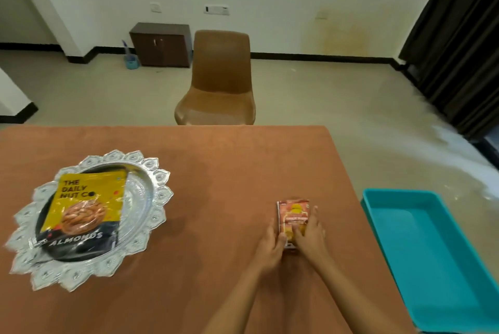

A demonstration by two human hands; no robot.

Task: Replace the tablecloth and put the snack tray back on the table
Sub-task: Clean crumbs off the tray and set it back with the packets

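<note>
"Gripping what, those fingers [314, 215]?" asked the first.

"A small orange snack packet [293, 216]. The left hand [271, 246] curled along its left edge. The right hand [310, 236] wrapped its right edge, with fingers lying over the front. Both grasped it; neither was slack. It was low over the brown tablecloth [216, 171], toward the table's right side. Whether its bottom touched the cloth, I could not tell."

"And the snack tray [159, 190]?"

"It sat on the cloth, well apart from the hands to their left, with an almonds pouch [86, 206] lying in it. The cloth looked already laid, so I judged the step was loading the tray."

"How to do that well?"

"I would have carried the packet left, lifted clear so it dragged no wrinkle. Then I would have laid it flat on the bare metal beside the pouch, not on the rim."

"Anything else?"

"A teal bin [432, 252] stood just off the table's right edge, and a brown chair [221, 77] beyond the far edge."
</note>
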